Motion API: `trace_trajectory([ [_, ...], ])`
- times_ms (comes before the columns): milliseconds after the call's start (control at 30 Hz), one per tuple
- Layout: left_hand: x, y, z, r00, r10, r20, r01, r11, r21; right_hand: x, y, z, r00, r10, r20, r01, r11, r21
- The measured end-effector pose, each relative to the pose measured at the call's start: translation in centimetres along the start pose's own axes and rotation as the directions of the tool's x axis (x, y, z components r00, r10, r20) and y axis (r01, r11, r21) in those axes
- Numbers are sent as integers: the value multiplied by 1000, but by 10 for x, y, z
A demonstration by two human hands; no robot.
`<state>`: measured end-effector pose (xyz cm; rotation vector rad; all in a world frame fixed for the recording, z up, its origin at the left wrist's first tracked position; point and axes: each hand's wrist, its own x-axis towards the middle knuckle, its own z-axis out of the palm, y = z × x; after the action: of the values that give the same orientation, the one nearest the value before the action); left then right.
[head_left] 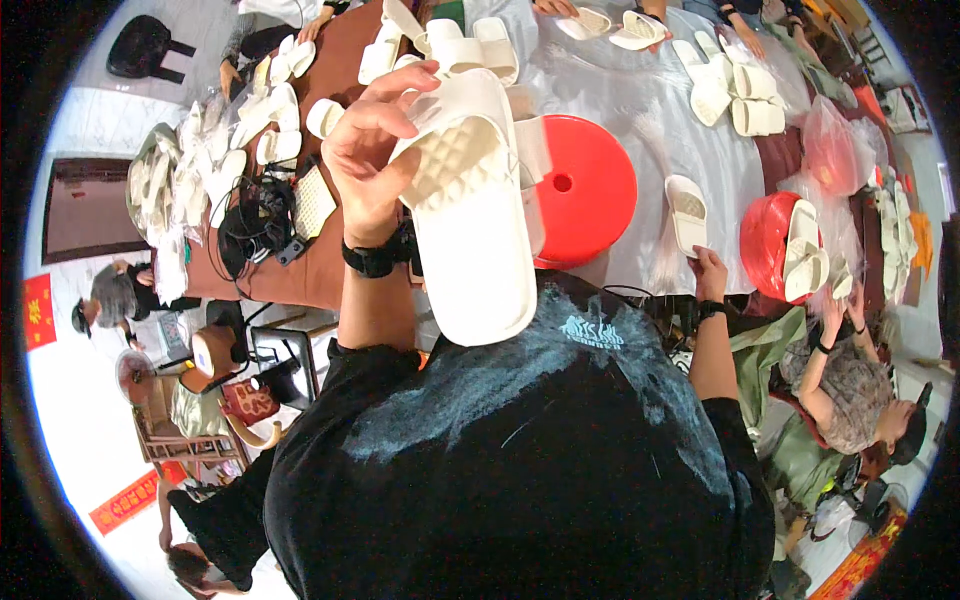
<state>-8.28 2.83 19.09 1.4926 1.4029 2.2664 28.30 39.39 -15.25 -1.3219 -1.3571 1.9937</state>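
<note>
The left hand (375, 150) is up close to the camera and wraps its fingers around the far end of a white slipper (470, 215). The slipper's long side runs from far to near, with the heel end hanging down toward the person's black shirt (520, 450). The right hand (708, 268) is lower and off to the right. It pinches the near end of a 2nd white slipper (688, 212), which lies on the surface (640, 110) just right of a red stool (585, 190).
</note>
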Motion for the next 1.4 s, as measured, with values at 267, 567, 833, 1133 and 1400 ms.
trace_trajectory([
  [267, 3, -43, 23, 976, -160, 149, 168, 985, -44, 11, 31, -18, 989, 148, -13, -139, 891, -433],
  [567, -45, -123, 19, 851, -328, 410, -3, 777, 629, -60, -85, 33, 856, -496, -146, 319, 728, -607],
  [833, -41, -168, 5, 887, -236, 397, -168, 636, 753, -76, -149, 125, 723, -617, 312, 691, 637, -341],
  [1133, -86, -134, -13, 923, -373, -95, 309, 573, 759, -43, -176, 223, 719, -442, 537, 630, 741, -234],
  [1400, -146, -92, -4, 907, -416, -60, 283, 498, 820, 5, -159, 257, 741, -276, 612, 555, 764, -327],
])
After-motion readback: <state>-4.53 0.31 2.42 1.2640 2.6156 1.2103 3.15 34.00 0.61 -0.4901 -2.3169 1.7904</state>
